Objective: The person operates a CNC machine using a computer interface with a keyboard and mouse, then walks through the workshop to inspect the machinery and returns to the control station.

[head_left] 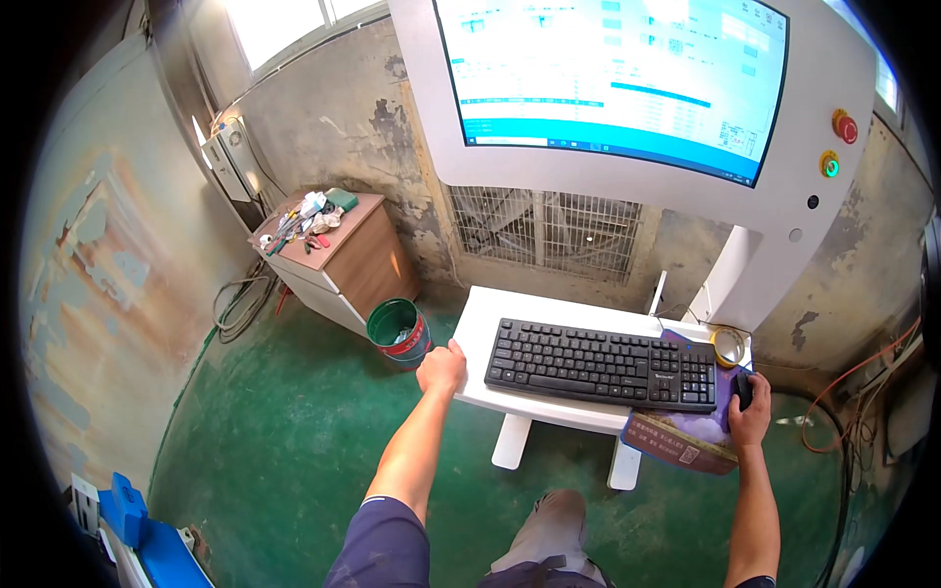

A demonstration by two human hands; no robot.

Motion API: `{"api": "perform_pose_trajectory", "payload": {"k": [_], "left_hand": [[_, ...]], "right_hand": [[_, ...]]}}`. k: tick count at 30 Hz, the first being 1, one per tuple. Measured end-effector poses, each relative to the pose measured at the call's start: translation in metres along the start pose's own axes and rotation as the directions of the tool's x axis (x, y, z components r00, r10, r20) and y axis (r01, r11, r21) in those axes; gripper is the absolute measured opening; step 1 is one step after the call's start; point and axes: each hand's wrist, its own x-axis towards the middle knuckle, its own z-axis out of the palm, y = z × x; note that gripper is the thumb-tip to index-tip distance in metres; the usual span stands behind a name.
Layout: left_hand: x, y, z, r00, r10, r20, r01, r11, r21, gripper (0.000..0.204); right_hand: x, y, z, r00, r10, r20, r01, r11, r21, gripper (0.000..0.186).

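Note:
My left hand (441,367) grips the left edge of a white keyboard shelf (469,343), fingers curled round it. My right hand (750,416) is closed over a black computer mouse (743,390) on a purple-and-brown printed pad (676,441), which hangs over the shelf's front. A black keyboard (598,365) lies on the shelf between my hands, with a yellow tape roll (727,345) behind its right end. Above, a lit screen (608,73) is set in a pale machine housing, with a red button (845,127) and a green-lit button (830,165) at its right.
A wooden cabinet (368,260) holding tools and clutter stands at the back left. A green-and-red bucket (397,333) sits left of the shelf. Coiled hoses (235,304) lie by the left wall, blue equipment (127,510) at the lower left, cables (823,431) at the right.

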Motion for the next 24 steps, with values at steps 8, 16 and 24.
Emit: {"api": "perform_pose_trajectory", "payload": {"k": [8,16,24], "left_hand": [[-0.001,0.001,0.001,1.0,-0.008,-0.005,0.008,1.0,0.004,0.058],[-0.002,0.0,-0.001,1.0,0.007,0.016,-0.007,1.0,0.001,0.062],[-0.001,0.0,0.0,1.0,0.004,0.004,-0.004,1.0,0.002,0.06]], "right_hand": [[0.0,-0.004,-0.001,1.0,-0.006,-0.022,0.005,1.0,-0.023,0.042],[-0.001,-0.003,-0.002,0.995,0.101,0.025,-0.102,0.994,0.037,0.051],[0.0,-0.002,-0.001,1.0,0.026,0.006,-0.026,1.0,-0.004,0.046]]}}
